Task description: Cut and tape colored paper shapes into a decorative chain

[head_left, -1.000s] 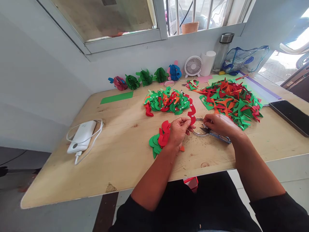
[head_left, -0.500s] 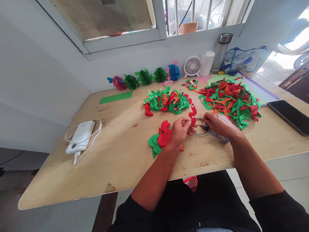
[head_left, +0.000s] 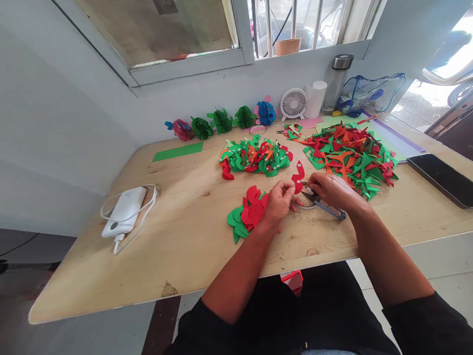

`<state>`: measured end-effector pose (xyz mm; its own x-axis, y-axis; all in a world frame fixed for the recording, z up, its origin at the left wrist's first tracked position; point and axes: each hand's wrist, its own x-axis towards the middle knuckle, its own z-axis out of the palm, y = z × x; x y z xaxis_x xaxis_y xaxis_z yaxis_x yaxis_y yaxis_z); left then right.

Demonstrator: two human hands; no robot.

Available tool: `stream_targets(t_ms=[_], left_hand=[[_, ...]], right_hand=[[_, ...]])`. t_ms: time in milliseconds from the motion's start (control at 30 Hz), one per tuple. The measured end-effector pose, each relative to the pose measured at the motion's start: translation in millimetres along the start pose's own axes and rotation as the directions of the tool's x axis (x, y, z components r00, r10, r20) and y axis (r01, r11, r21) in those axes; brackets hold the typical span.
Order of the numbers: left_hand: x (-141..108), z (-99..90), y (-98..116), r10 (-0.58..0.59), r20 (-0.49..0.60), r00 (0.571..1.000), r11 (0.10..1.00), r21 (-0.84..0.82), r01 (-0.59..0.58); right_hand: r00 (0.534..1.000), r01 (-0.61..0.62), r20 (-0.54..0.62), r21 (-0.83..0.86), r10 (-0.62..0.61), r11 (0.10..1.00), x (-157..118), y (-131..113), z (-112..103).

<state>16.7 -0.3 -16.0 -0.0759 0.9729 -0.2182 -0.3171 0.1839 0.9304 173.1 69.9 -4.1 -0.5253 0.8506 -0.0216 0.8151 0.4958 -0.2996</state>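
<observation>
Three green folded-paper figures (head_left: 222,121) line the wall; white fan (head_left: 293,103) to their right, past a blue one. Scrap heap (head_left: 349,155), red, green and orange, beyond the right hand (head_left: 327,190); phone (head_left: 443,178) at far right. Left hand (head_left: 280,199) partly hides loose cutouts (head_left: 242,219). Left wrist angled inward, fingertips pinching the red strip (head_left: 298,175); right hand curled, gripping snips (head_left: 328,208), blades toward the left. Strip wavy-edged, white-patched, rising from left fingertips above the table (head_left: 177,236).

Pale wooden table (head_left: 185,217), beneath the fingers (head_left: 286,190); white wall (head_left: 207,91), beyond them; barred window (head_left: 294,22), daylit, beyond and above; tiled floor (head_left: 451,291), lower down.
</observation>
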Motion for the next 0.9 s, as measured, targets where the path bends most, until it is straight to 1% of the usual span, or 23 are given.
stream_targets(t_ms=[100, 333, 467, 600, 900], left_hand=[[0.1, -0.4, 1.4, -0.008, -0.033, 0.999, 1.0, 0.018, 0.008], [-0.6, -0.8, 3.5, -0.064, -0.018, 0.998, 0.997, -0.035, 0.063], [0.4, -1.5, 1.3, -0.04, -0.01, 0.999, 0.998, -0.053, 0.039], [0.1, -1.5, 0.8, -0.028, -0.002, 1.0, 0.997, -0.067, 0.028], [2.2, -2.4, -0.1, -0.05, 0.015, 0.999, 0.996, -0.073, 0.051]], right_hand=[[1.0, 0.015, -0.008, 0.035, -0.015, 0.999, -0.6, -1.0, -0.9], [0.998, 0.057, -0.021, 0.064, -0.056, 0.996, -1.0, -3.4, -1.0], [0.998, 0.06, -0.009, 0.037, -0.059, 0.998, -0.8, -5.3, 1.4], [0.998, 0.059, -0.021, 0.007, -0.059, 0.998, -2.3, -10.3, 1.8], [1.0, 0.02, -0.013, -0.067, -0.021, 0.998, -4.2, -18.4, 2.3]])
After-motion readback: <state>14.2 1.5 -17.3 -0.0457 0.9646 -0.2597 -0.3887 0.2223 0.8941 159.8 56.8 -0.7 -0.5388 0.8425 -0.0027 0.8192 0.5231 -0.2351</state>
